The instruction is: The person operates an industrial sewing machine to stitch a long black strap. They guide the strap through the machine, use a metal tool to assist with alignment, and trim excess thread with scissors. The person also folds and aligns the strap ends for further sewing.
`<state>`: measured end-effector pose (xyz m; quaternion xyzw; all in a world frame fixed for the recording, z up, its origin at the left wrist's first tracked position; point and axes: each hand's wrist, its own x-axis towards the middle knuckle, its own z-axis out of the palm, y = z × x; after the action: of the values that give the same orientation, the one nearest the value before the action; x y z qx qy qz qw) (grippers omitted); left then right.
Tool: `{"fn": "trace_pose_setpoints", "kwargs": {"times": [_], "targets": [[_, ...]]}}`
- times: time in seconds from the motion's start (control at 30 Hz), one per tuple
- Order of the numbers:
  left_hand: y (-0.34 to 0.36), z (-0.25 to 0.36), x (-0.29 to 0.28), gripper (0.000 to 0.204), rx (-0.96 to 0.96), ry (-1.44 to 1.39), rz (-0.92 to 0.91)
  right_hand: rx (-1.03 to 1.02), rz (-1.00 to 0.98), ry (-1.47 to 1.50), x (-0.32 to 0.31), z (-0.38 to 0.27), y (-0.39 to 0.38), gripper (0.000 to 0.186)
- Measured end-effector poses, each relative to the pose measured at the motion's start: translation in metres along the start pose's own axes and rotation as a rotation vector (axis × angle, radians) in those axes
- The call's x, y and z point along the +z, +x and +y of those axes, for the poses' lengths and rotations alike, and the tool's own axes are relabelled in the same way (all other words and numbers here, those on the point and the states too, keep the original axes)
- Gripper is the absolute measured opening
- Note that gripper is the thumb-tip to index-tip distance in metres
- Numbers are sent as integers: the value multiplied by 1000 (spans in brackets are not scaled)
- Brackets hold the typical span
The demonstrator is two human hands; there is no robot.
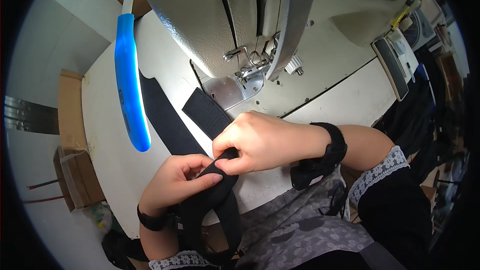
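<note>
The black strap (212, 196) was made of matt cloth, the lamp (131, 85) cased in glossy plastic, the machine head (197, 20) finished pebbled.

The right sleeve (395, 212) is black, edged with white lace (378, 174); the left cuff (181, 260) shows similar lace. The left wristband (151, 221) and right wristband (337, 145) are black. The patterned garment (310, 232) is grey.

There are two hands (175, 185) (265, 142), two wristbands (151, 220) (334, 152), two lace cuffs (381, 171) (182, 259), one sewing machine (195, 15), one lamp (131, 80) and one table (107, 180); black straps (165, 112) are not surely countable.
</note>
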<state>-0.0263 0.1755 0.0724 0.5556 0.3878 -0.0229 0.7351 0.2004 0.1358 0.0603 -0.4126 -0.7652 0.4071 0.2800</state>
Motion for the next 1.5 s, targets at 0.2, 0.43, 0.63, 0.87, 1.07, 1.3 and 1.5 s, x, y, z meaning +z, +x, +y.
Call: {"fn": "trace_pose_setpoints", "kwargs": {"times": [0.2, 0.43, 0.63, 0.87, 1.07, 1.3, 1.5], "targets": [[-16, 7, -7, 20, -42, -67, 12, 398, -259, 375, -38, 0, -3, 26], [-12, 4, -21, 17, -47, -42, -34, 352, -240, 313, -53, 0, -13, 28], [-7, 6, -14, 16, -70, -44, -2, 199, -62, 108, -32, -1, -12, 23], [0, 3, 10, 17, 58, -117, 77, -40, 330, 9, -4, -10, -12, 18], [4, -2, 10, 22, 104, -186, 136, -140, 396, -159, 2, -2, -17, 15], [3, -4, 26, 25, 231, -28, 254, -183, 461, -367, 20, 3, -10, 15], [5, -3, 26, 38, 252, -230, 193, -82, 514, -381, 13, -1, -9, 14]]}}
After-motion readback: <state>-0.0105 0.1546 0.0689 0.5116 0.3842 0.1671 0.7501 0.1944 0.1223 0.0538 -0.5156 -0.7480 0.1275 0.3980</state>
